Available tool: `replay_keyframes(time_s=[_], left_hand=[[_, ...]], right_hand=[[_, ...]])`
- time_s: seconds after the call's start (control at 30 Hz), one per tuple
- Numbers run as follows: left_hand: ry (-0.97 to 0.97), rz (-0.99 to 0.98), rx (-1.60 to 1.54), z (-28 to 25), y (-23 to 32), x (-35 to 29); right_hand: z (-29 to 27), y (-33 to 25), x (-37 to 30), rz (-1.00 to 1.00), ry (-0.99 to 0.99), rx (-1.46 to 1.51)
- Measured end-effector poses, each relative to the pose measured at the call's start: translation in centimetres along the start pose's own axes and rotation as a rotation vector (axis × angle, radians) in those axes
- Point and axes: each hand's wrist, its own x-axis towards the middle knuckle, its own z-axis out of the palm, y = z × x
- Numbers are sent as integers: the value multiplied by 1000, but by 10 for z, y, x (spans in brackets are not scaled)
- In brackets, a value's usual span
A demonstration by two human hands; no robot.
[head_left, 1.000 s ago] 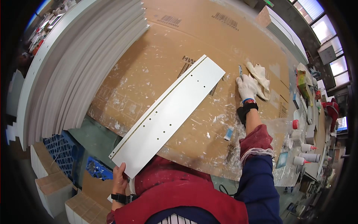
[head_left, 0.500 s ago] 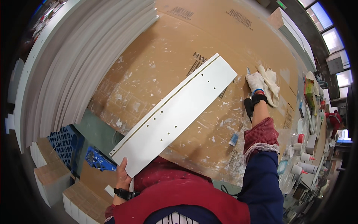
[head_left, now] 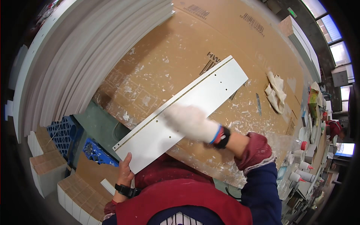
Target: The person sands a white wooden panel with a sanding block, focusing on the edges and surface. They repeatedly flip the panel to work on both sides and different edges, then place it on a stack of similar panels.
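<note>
A long white board (head_left: 150,152) with a narrow groove along one edge and several drilled holes lies slantwise, its near end over my lap and the rest on the cardboard-covered table. My left hand (head_left: 126,170), bare with a black wrist strap, grips its near end, thumb on top and fingers underneath. Above the middle of the board is my right hand (head_left: 189,122) in a white glove, smeared by motion. Its fingers cannot be made out, nor whether it holds anything. To its right a thin dark flat strip (head_left: 258,104) lies on the cardboard, near a crumpled cream glove (head_left: 276,92).
Tall pale panels (head_left: 90,56) stand stacked at the left, above a blue plastic crate (head_left: 63,137). Boxes of stacked pieces (head_left: 47,167) sit lower left. Glue bottles (head_left: 296,177) and containers crowd the right side. More panels (head_left: 303,47) stand far right; a person (head_left: 335,128) is beyond.
My right hand has swung left from beside the cream glove to over the board. The thin strip now shows on the cardboard. My left hand keeps its grip, and the view has shifted slightly.
</note>
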Motion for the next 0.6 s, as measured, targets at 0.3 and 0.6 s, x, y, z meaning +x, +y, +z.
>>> replay_keyframes(time_s=[0.3,0.6], left_hand=[[51,63,76,6,-1,-8],[123,-2,57,11,3,-15]], right_hand=[[3,23,33,282,-241,-40],[-99,215,-10,856,136,-566]])
